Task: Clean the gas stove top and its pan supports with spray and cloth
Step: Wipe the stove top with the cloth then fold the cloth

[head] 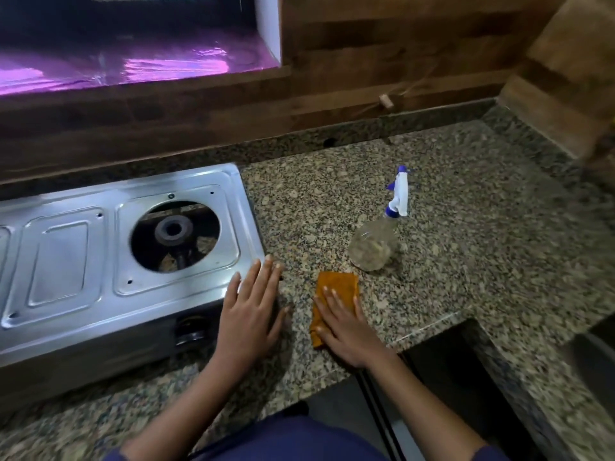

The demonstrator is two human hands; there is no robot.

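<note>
Stove: my gas stove (66, 254) sits at the left end of the countertop (466, 244), close to its back edge. The body is brushed steel with pressed rectangular panels on top, and it runs out of view to the left.
Burner: in the right-hand panel a round opening shows a dark burner ring (173, 229) with its pipe below.
Knob: a dark control knob (191, 329) is on the stove's front face, just left of my left hand; it is blurred.
Left hand: my left hand (251, 314) lies flat and relaxed, fingers straight and together, at the stove's front right corner, gripping nothing.
Right hand: my right hand (342, 327) lies flat, fingers spread, pressing on the cloth near the countertop's front edge; I am not gripping it.
Cloth: the cloth (339, 287) is orange-brown, folded into a rough rectangle, and flat on the granite just right of the stove.
Spray bottle: the spray bottle (376, 247) is clear, with a white trigger head and blue trim. It stands upright just behind the cloth, around the middle of the countertop.
Behind: a dark wooden wall (366, 61) rises from the back edge.
</note>
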